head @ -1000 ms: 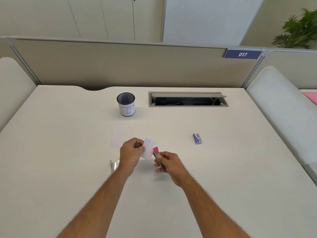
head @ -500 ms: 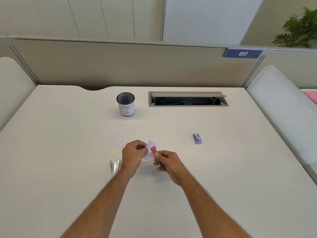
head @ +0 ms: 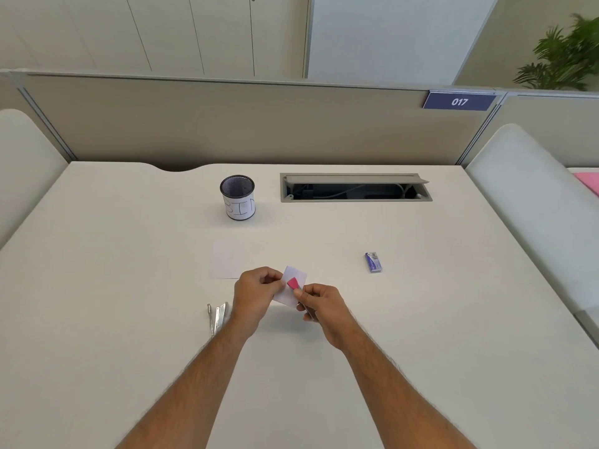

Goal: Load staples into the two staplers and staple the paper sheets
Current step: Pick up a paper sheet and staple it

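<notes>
reading "017" on the blue sign (head: 459, 101), "bin" on the cup (head: 239, 205).

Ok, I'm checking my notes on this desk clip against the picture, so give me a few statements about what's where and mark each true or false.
1. The left hand pinches a small white paper. True.
2. The right hand holds a blue stapler. False: the stapler it holds has a pink tip, which lies over the paper.
3. A second, metal stapler lies on the desk beside the left wrist. True.
4. The small blue staple box sits inside the mesh cup. False: it lies on the desk, off to the right of the hands.
5. Another paper sheet lies flat on the desk. True.
</notes>
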A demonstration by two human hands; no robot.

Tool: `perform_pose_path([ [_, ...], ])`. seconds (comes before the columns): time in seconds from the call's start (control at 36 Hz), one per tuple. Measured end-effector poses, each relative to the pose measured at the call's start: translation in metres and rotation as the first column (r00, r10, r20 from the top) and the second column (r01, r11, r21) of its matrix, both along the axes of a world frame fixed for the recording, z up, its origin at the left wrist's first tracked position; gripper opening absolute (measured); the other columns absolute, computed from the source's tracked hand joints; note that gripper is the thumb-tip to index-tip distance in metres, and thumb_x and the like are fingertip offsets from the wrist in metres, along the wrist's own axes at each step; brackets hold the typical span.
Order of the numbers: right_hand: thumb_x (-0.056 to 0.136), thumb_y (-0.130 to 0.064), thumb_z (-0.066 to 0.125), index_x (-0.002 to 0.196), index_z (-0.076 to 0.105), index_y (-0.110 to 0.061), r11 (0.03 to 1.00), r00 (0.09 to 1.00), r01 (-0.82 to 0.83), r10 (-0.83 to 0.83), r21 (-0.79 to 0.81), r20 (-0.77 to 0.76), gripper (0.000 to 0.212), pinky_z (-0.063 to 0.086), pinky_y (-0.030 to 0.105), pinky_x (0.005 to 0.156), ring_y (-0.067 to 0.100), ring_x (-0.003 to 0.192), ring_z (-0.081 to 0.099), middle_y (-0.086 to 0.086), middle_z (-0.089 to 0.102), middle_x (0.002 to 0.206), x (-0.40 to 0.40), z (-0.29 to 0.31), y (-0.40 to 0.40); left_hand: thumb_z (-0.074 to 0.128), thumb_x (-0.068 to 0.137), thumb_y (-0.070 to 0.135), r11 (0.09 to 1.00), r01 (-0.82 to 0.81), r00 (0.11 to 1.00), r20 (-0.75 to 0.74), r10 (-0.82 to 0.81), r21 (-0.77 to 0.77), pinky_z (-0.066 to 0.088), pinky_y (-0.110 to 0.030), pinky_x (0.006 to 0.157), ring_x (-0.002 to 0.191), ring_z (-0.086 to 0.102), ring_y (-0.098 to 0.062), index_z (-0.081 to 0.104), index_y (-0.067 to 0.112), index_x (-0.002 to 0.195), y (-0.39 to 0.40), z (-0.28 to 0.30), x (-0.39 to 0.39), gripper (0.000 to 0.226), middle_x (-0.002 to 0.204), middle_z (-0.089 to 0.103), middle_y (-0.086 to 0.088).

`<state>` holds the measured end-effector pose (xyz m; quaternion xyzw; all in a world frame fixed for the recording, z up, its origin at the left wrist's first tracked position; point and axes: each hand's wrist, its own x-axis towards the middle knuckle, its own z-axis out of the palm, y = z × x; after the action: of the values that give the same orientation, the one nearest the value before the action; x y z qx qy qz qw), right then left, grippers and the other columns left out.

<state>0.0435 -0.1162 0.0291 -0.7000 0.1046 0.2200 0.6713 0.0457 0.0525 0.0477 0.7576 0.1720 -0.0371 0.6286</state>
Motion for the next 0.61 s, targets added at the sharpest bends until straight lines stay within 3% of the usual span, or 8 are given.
perform_pose_path([
  [0.06,0.093,-0.03,0.074,0.087,0.069,-0.007,1.0,1.0,0.003,-0.003,0.0,0.004,0.024,0.05,0.029,0.068,0.011,0.071,0.062,0.005,0.061,0.076,0.0,0.0,-0.001,0.073,0.086,0.01,0.999,-0.001,1.0,0.003,0.001,-0.041,0.058,-0.058,0.09,0.086,0.069,-0.034,0.077,0.015,0.077,0.0,0.0,0.0,0.011,0.082,0.076,-0.008],
  [0.14,0.093,-0.029,0.074,0.088,0.07,-0.003,1.0,1.0,0.008,-0.008,-0.007,0.007,0.027,0.049,0.029,0.067,0.011,0.07,0.061,0.004,0.062,0.075,0.001,0.001,-0.002,0.076,0.089,0.028,0.991,0.024,1.0,-0.009,-0.026,-0.133,0.056,-0.062,0.092,0.082,0.068,-0.033,0.078,0.012,0.078,-0.001,0.005,-0.001,0.02,0.085,0.074,-0.015],
  [0.19,0.093,-0.027,0.073,0.085,0.069,-0.007,1.0,1.0,0.004,-0.004,-0.01,0.007,0.022,0.049,0.029,0.068,0.011,0.069,0.061,0.002,0.064,0.074,0.001,0.002,-0.002,0.081,0.084,0.033,0.986,0.048,0.998,-0.022,-0.052,-0.161,0.055,-0.061,0.095,0.092,0.071,-0.04,0.079,0.01,0.082,-0.001,0.008,-0.002,0.023,0.092,0.076,-0.019],
  [0.28,0.093,-0.026,0.073,0.084,0.068,-0.009,1.0,1.0,-0.003,0.003,-0.025,0.012,0.02,0.05,0.031,0.069,0.013,0.069,0.061,0.002,0.066,0.074,0.001,0.003,-0.003,0.085,0.081,0.029,0.986,0.062,0.997,-0.034,-0.068,-0.158,0.055,-0.058,0.096,0.098,0.07,-0.043,0.08,0.009,0.084,-0.003,0.01,-0.003,0.02,0.093,0.077,-0.017],
  [0.39,0.092,-0.023,0.074,0.08,0.066,-0.009,0.999,1.0,-0.003,0.004,-0.038,0.024,0.02,0.049,0.028,0.065,0.014,0.066,0.059,-0.001,0.064,0.068,0.001,0.005,-0.004,0.086,0.078,0.027,0.988,0.082,0.995,-0.04,-0.087,-0.13,0.054,-0.045,0.08,0.079,0.068,-0.025,0.081,0.012,0.081,-0.002,0.01,-0.001,0.016,0.084,0.077,-0.009],
  [0.53,0.091,-0.017,0.074,0.077,0.068,-0.007,0.998,0.998,0.041,-0.039,-0.044,0.045,0.019,0.046,0.029,0.062,0.016,0.063,0.056,0.002,0.065,0.069,0.0,0.006,-0.003,0.086,0.078,0.025,0.99,0.109,0.994,-0.015,-0.11,-0.094,0.057,-0.053,0.086,0.079,0.069,-0.024,0.081,0.012,0.079,-0.002,0.011,0.0,0.014,0.085,0.077,-0.014],
  [0.61,0.09,-0.016,0.075,0.072,0.067,-0.01,0.998,0.998,0.034,-0.031,-0.052,0.059,0.021,0.046,0.025,0.059,0.014,0.061,0.056,0.0,0.064,0.066,0.001,0.009,-0.003,0.086,0.078,0.026,0.99,0.098,0.995,0.002,-0.098,-0.098,0.058,-0.052,0.085,0.083,0.071,-0.032,0.081,0.012,0.081,-0.003,0.01,0.0,0.014,0.085,0.077,-0.015],
])
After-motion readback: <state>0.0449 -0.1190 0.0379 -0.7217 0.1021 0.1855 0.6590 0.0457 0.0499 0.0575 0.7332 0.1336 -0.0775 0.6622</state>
